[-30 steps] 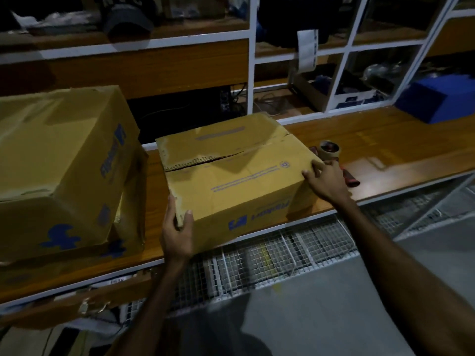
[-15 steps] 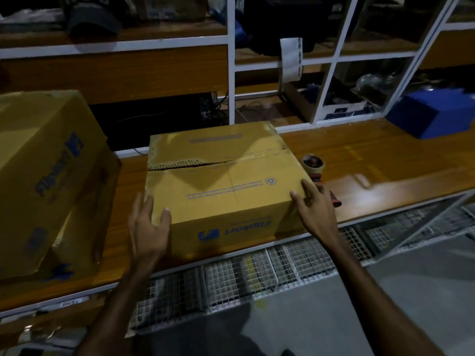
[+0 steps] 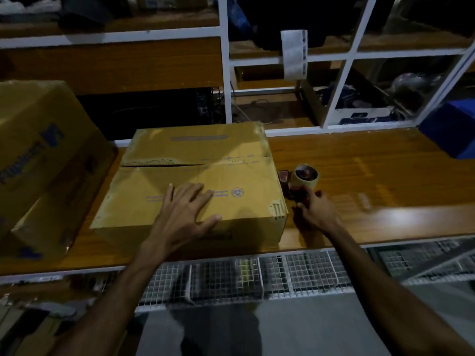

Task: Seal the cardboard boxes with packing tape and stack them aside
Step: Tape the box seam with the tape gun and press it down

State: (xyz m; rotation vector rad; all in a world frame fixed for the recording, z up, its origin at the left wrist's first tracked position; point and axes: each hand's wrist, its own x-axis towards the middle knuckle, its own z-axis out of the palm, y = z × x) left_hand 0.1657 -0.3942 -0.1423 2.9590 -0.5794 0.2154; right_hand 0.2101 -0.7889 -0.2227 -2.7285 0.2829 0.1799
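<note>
On a wooden bench [image 3: 359, 160], 1 left hand [image 3: 183, 217] lies flat atop 1 unsealed yellow cardboard box [image 3: 205, 160] near the front edge, while 1 right hand [image 3: 317, 208] grips 1 red-handled tape dispenser [image 3: 300, 181] just beside it, bare wood stretching rightward.

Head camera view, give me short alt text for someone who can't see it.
A person's left hand lies flat on top of a closed, untaped cardboard box on a wooden bench, while the right hand grips a tape dispenser just right of it. More boxes stand at the left.
</note>
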